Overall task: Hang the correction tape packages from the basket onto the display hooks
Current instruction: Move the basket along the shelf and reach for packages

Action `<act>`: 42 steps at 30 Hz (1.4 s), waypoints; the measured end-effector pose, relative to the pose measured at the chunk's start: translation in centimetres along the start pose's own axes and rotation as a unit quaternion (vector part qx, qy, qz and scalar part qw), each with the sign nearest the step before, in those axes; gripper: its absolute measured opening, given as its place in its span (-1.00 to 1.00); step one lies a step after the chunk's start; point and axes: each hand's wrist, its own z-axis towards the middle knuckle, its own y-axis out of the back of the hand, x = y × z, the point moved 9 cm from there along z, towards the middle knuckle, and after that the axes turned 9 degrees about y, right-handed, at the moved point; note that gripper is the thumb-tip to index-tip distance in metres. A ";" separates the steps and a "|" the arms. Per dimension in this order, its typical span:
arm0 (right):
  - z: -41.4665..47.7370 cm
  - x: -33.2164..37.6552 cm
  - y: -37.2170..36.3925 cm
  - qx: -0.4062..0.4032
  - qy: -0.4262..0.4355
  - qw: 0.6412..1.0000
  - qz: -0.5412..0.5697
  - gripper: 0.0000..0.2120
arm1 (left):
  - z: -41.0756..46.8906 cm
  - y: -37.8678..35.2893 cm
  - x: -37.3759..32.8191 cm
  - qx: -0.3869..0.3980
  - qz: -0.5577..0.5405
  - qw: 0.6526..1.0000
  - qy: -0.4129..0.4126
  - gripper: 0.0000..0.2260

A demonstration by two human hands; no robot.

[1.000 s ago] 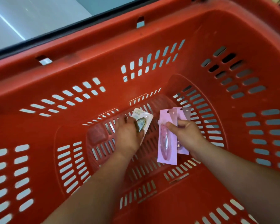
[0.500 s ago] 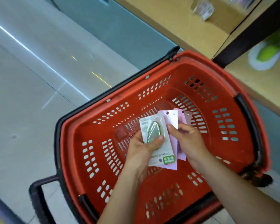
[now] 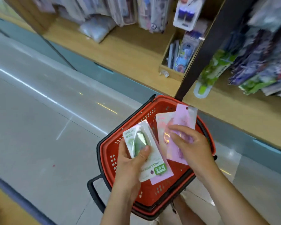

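Observation:
My left hand [image 3: 130, 161] grips a white and green correction tape package [image 3: 150, 163] with a pink package behind it, thumb on the green blister. My right hand [image 3: 190, 146] holds pink correction tape packages [image 3: 183, 120], fanned out and tilted up to the right. Both hands are raised above the red basket [image 3: 107, 151], which stands on the floor below. The basket's visible floor shows no packages.
A wooden display shelf [image 3: 136, 51] runs across the top with hanging packaged goods, blurred. Green and purple packages [image 3: 217, 69] hang at the right behind a dark upright post [image 3: 199, 51]. Grey tiled floor [image 3: 39, 127] lies to the left. A wooden box [image 3: 178, 56] holds stationery.
Both hands have lifted the packages out of the basket and upward. The view has swung up from the basket to the display shelf, and the basket looks smaller and farther below.

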 end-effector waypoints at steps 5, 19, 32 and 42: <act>-3.5 10.4 2.6 -0.006 0.080 0.996 0.028 -0.20 | -7.9 -1.1 -6.7 -0.011 0.076 0.992 -0.097 -0.57; -19.6 32.1 11.2 -0.143 0.152 0.935 0.287 -0.38 | -31.9 -16.1 -17.7 0.153 0.328 0.852 -0.378 -0.75; -29.4 39.4 25.0 -0.300 0.251 0.850 0.353 -0.41 | -44.0 -29.4 -10.8 0.392 0.410 0.771 -0.289 -0.85; -38.9 44.3 42.4 -0.309 0.395 0.860 0.097 -0.66 | -52.0 -39.3 -10.9 0.189 0.648 0.517 -0.526 -0.72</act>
